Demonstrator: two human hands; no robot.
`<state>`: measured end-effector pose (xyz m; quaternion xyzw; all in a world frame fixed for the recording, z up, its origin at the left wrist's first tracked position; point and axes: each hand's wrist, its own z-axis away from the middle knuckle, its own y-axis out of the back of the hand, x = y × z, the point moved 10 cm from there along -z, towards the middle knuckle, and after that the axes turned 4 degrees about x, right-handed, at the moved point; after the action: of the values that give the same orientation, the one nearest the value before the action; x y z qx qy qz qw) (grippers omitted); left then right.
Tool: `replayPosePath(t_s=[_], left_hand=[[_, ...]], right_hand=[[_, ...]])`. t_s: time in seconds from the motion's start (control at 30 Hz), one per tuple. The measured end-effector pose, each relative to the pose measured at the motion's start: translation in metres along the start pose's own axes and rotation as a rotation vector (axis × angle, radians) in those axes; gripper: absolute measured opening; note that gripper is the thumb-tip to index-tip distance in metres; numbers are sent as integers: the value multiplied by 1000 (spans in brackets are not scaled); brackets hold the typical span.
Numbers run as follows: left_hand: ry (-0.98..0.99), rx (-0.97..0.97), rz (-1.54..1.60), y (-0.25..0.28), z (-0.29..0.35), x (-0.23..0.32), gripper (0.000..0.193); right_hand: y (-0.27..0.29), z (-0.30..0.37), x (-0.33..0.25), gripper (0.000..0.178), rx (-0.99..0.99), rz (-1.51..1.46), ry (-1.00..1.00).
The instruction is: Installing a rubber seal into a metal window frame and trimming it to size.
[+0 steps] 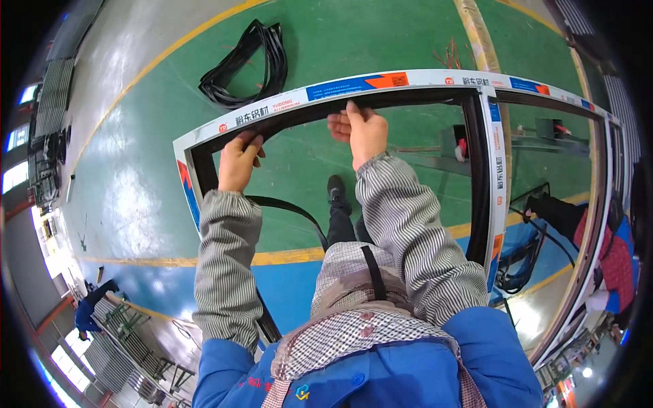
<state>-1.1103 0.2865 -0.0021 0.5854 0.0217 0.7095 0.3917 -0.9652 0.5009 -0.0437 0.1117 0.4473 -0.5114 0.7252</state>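
A large metal window frame (286, 104), wrapped in white, blue and orange film, stands before me with openings side by side. A black rubber sealing strip (289, 122) runs along the inner side of its far bar. My left hand (237, 162) is closed on this strip close to the left corner, fingertips curled at the bar. Farther right, my right hand (364, 132) has its thumb up against the bar's inner edge, fingers loosely bent and apart from the thumb. A loose length of black strip (292, 206) curves below my left hand toward my legs.
A coil of black strip (253, 64) lies on the green floor beyond the frame. A wrapped post (478, 37) extends past the frame's middle. Another person (605, 245) in red and dark clothes works at right; one in blue (92, 309) is at far left.
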Motion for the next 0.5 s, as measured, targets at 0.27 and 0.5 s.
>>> replayPosePath(t_s=[0.27,0.5], left_hand=[[35,-115,34,-4,-1,-2,20],[101,-181,162,-10,-5,-22,23]], right_hand=[[-3,-1,-3,19,-9,-151,50],[0,-7,-1,18,-62,-183,72]])
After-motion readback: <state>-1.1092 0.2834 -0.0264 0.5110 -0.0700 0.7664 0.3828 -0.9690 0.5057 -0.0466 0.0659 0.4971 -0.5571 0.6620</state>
